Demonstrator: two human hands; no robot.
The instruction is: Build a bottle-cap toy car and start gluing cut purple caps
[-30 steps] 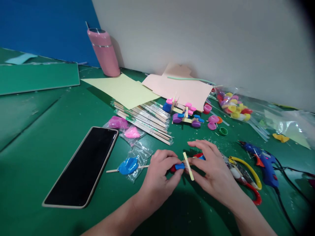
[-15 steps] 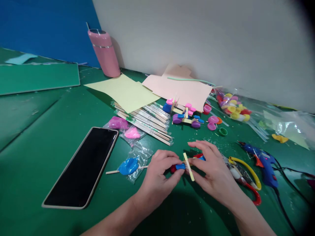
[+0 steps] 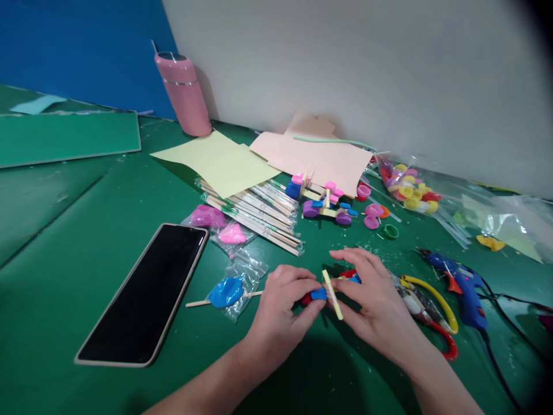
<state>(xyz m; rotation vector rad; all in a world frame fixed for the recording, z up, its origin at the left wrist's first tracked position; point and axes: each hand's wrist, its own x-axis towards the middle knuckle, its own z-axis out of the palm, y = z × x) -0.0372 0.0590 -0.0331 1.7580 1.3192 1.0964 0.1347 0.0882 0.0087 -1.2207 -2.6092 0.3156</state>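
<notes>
Between my hands, just above the table, is a small toy vehicle with red ends, blue clay pieces (image 3: 318, 294) and a pale wooden stick (image 3: 332, 295) set across it. My left hand (image 3: 283, 302) is closed, thumb and fingers pinching its left end at the blue clay. From the other side my right hand (image 3: 371, 294) grips its middle near the stick, with the forefinger raised off it. Fingers hide much of the body. Two similar toy vehicles, one with purple wheels (image 3: 311, 209), stand farther back.
Left of my hands are a phone (image 3: 142, 297) and blue clay (image 3: 227, 292) on a plastic bag. Wrapped sticks (image 3: 254, 213) lie behind. Pliers with yellow and red handles (image 3: 451, 314) and a blue glue gun (image 3: 469, 288) with a cord are on the right; a pink bottle (image 3: 184, 95) stands at the back.
My left hand and the toy vehicle have shifted very slightly. Both hands keep their hold, and everything else stays as it was.
</notes>
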